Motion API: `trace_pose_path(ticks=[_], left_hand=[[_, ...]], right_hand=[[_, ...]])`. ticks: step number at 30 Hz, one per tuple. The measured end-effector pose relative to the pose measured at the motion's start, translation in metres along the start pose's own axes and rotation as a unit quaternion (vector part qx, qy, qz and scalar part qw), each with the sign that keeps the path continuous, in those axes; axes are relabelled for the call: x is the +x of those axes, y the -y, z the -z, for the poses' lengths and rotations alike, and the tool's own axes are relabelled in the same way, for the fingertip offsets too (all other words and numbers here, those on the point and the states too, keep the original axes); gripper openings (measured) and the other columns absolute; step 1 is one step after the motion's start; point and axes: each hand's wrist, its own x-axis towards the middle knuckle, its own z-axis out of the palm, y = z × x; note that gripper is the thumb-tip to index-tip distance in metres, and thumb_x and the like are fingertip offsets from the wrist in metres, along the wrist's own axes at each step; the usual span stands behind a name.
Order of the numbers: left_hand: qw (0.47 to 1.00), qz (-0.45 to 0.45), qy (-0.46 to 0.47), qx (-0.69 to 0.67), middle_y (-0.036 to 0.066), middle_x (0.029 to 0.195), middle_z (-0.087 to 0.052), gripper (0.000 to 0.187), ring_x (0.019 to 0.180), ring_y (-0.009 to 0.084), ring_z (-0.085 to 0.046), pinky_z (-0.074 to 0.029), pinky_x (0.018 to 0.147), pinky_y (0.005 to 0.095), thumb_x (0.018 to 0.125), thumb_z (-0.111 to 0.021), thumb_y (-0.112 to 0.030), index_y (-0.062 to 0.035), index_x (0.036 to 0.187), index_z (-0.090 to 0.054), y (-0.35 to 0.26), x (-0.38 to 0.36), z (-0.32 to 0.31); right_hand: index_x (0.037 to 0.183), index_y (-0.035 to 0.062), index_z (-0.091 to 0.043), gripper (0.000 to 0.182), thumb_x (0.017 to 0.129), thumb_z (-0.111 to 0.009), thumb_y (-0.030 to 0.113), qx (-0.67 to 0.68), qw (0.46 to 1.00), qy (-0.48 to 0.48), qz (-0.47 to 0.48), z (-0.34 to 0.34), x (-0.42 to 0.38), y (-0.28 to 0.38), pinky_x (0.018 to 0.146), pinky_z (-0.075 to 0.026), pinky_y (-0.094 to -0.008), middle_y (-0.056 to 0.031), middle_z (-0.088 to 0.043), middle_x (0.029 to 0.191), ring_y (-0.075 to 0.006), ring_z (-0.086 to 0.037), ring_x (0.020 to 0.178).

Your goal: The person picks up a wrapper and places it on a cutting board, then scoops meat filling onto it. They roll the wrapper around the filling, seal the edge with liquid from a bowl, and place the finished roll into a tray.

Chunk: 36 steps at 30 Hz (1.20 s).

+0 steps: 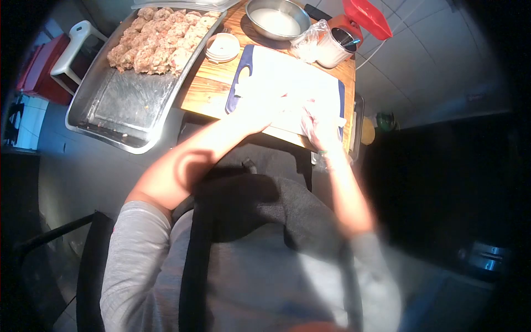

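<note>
Both hands are over a white cutting board [298, 69] with dark blue ends, and strong glare washes out much of its surface. My left hand [268, 112] is at the near middle of the board, its fingers lost in the brightness. My right hand [322, 131] is beside it at the near right, partly covered by something whitish and crinkled, perhaps thin plastic. Whether either hand holds anything cannot be made out. Beyond the board, a metal bowl [251, 22] contains a whitish liquid.
A large metal tray [121, 110] at the left holds several lumps of raw minced mixture [160, 41]. Small stacked white dishes [223, 47], a crumpled clear bag [308, 41] and a red-lidded container [347, 30] stand on the wooden table [202, 91]. A tiled wall [426, 61] rises to the right.
</note>
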Motion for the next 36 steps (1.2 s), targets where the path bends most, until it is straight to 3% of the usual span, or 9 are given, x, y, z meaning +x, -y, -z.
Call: trace_pose_path(ticks=[9,17,20,23,25,28,29,32,36], left_hand=[[0.998,-0.011,0.019,0.052,0.017,0.122,-0.063,0.034,0.112,0.0336,-0.059,-0.045,0.099,0.0436,0.098,-0.050,-0.025,-0.0058,0.122,-0.064,0.002,0.011,-0.003],[0.994,0.063,0.087,0.028,0.018,0.116,-0.064,0.029,0.108,0.0347,-0.061,-0.047,0.095,0.0445,0.096,-0.052,-0.022,-0.0029,0.113,-0.066,-0.006,0.034,0.009],[0.993,-0.045,0.023,0.102,0.017,0.116,-0.064,0.026,0.107,0.0339,-0.061,-0.048,0.094,0.0443,0.093,-0.054,-0.018,-0.0038,0.110,-0.068,0.000,0.025,-0.002],[0.982,-0.120,-0.028,0.145,0.019,0.112,-0.066,0.028,0.103,0.0352,-0.063,-0.049,0.093,0.0450,0.093,-0.053,-0.021,-0.0033,0.111,-0.067,0.011,0.018,-0.007],[0.990,-0.081,-0.013,0.118,0.019,0.108,-0.066,0.027,0.102,0.0353,-0.063,-0.049,0.092,0.0450,0.092,-0.054,-0.020,-0.0031,0.109,-0.067,0.020,0.029,-0.010],[0.993,-0.002,0.059,0.101,0.018,0.105,-0.066,0.025,0.101,0.0358,-0.063,-0.049,0.093,0.0449,0.092,-0.054,-0.018,-0.0027,0.107,-0.066,0.017,0.046,-0.003],[0.993,-0.017,0.043,0.112,0.018,0.105,-0.066,0.025,0.102,0.0361,-0.063,-0.049,0.093,0.0449,0.092,-0.053,-0.018,-0.0027,0.108,-0.066,0.017,0.046,-0.007],[0.987,-0.067,-0.011,0.146,0.018,0.107,-0.066,0.025,0.103,0.0365,-0.063,-0.049,0.094,0.0452,0.092,-0.053,-0.017,-0.0025,0.107,-0.067,0.013,0.041,-0.012],[0.982,-0.100,-0.023,0.157,0.018,0.109,-0.064,0.024,0.105,0.0353,-0.062,-0.049,0.094,0.0455,0.093,-0.053,-0.017,-0.0021,0.106,-0.066,0.005,0.033,-0.008]], right_hand=[[0.115,0.0044,-0.070,0.031,0.085,-0.068,0.001,0.119,0.991,0.012,-0.061,-0.002,0.015,-0.004,0.087,-0.051,-0.0374,-0.0142,-0.063,0.105,-0.0285,-0.062,0.097],[0.122,-0.0056,-0.059,0.029,0.093,-0.060,-0.004,0.565,0.763,-0.022,-0.313,-0.008,0.022,-0.001,0.079,-0.051,-0.0236,-0.0084,-0.060,0.104,-0.0134,-0.060,0.093],[0.118,-0.0062,-0.058,0.025,0.094,-0.062,-0.001,0.217,0.970,0.042,-0.104,0.009,0.024,0.003,0.076,-0.050,-0.0212,-0.0073,-0.060,0.103,-0.0112,-0.060,0.089],[0.114,-0.0045,-0.062,0.022,0.093,-0.065,0.002,0.517,0.794,0.001,-0.321,-0.003,0.030,-0.002,0.076,-0.051,-0.0222,-0.0066,-0.060,0.102,-0.0120,-0.060,0.089],[0.111,-0.0024,-0.063,0.019,0.093,-0.065,0.004,0.476,0.843,-0.024,-0.251,-0.003,0.030,0.013,0.077,-0.051,-0.0219,-0.0056,-0.059,0.103,-0.0117,-0.061,0.090],[0.110,-0.0006,-0.064,0.017,0.094,-0.064,0.005,0.543,0.789,-0.038,-0.286,-0.008,0.032,0.008,0.079,-0.051,-0.0215,-0.0049,-0.059,0.105,-0.0117,-0.062,0.093],[0.110,-0.0003,-0.064,0.017,0.095,-0.063,0.006,0.584,0.745,-0.038,-0.320,-0.007,0.033,0.009,0.080,-0.051,-0.0213,-0.0047,-0.059,0.106,-0.0118,-0.062,0.095],[0.109,0.0007,-0.063,0.014,0.097,-0.061,0.007,0.443,0.838,-0.024,-0.318,0.004,0.037,0.014,0.081,-0.051,-0.0212,-0.0040,-0.060,0.104,-0.0115,-0.062,0.095],[0.113,0.0002,-0.062,0.018,0.097,-0.061,0.009,0.471,0.831,0.017,-0.296,-0.004,0.040,-0.005,0.081,-0.051,-0.0215,-0.0037,-0.060,0.103,-0.0106,-0.061,0.095]])
